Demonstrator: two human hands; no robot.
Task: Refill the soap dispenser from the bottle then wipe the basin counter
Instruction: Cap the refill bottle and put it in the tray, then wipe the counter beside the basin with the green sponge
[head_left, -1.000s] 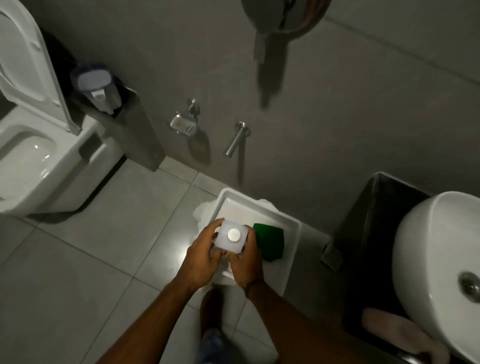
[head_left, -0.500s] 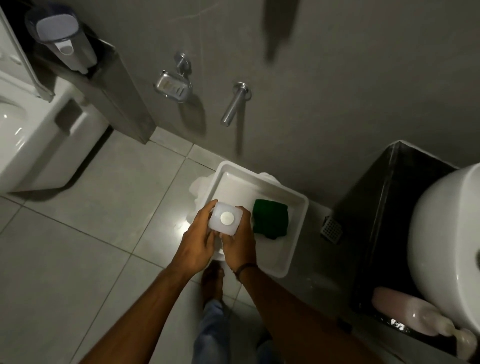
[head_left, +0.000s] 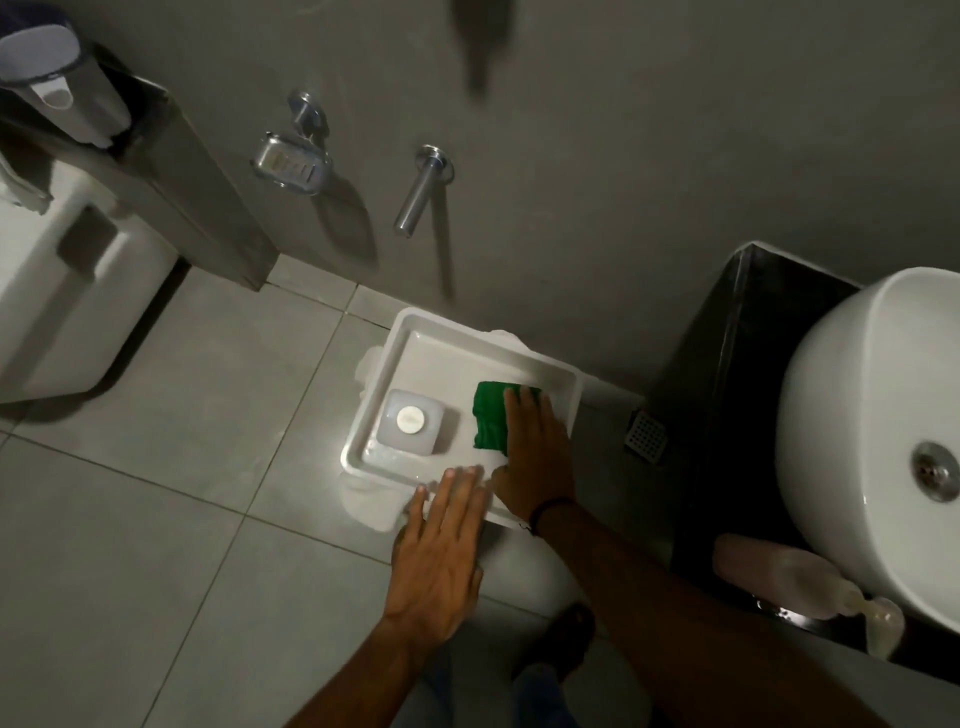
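A white tray (head_left: 563, 387) was seen on the tiled floor against the wall. The refill bottle (head_left: 414, 423), capped in white, stood upright in the tray's left half, near its front edge, with neither hand on it. A green cloth (head_left: 489, 415) lay in the right half, close to the right rim.

The right hand (head_left: 535, 457) was laid flat over the cloth's right side, fingers spread and pressed on it; no closed hold could be made out. The left hand (head_left: 441, 561) was held wide and flat, empty, its fingertips at the tray's front rim.

The pink soap dispenser (head_left: 779, 577) lay on its side on the dark counter (head_left: 727, 332), at its front edge just beside the white basin (head_left: 852, 415).

The step in hand was judged to be the taking up of the cloth for wiping. The dispenser's level could not be read, so whether the refill had been done could not be told.

Several risks were judged. The tipped dispenser could be knocked off the counter's front edge by a wiping stroke. Soap could be leaked from its nozzle while it lay flat. The bottle could be toppled if the tray were nudged by the left hand.
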